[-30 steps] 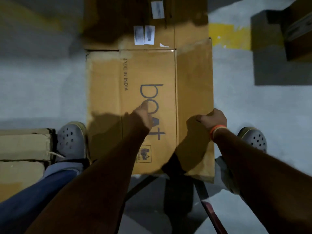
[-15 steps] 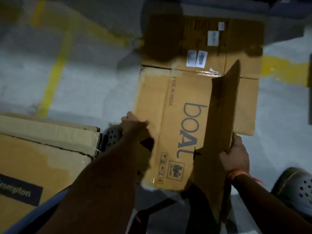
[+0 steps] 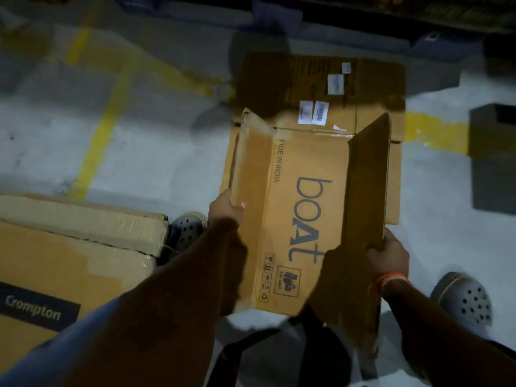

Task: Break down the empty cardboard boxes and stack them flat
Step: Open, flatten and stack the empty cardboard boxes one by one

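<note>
A brown cardboard box printed "boat" (image 3: 304, 213) lies opened out in front of me above the floor, its two side panels raised like walls. My left hand (image 3: 226, 209) grips the raised left panel at its near edge. The right panel stands almost upright, and my right hand (image 3: 389, 254) holds its lower edge. Beneath and beyond it lies a flattened cardboard sheet (image 3: 371, 88) with white labels on the floor.
A large "Crompton" carton (image 3: 69, 263) stands at the left, close to my left shoe (image 3: 185, 231). My right shoe (image 3: 465, 298) is at the lower right. A dark box (image 3: 492, 157) sits at the right. Yellow lines (image 3: 103, 135) cross the grey floor.
The "boat" box was lying flat under both hands. Its right panel went up first, and the left panel has now risen in my left hand. The view has shifted left.
</note>
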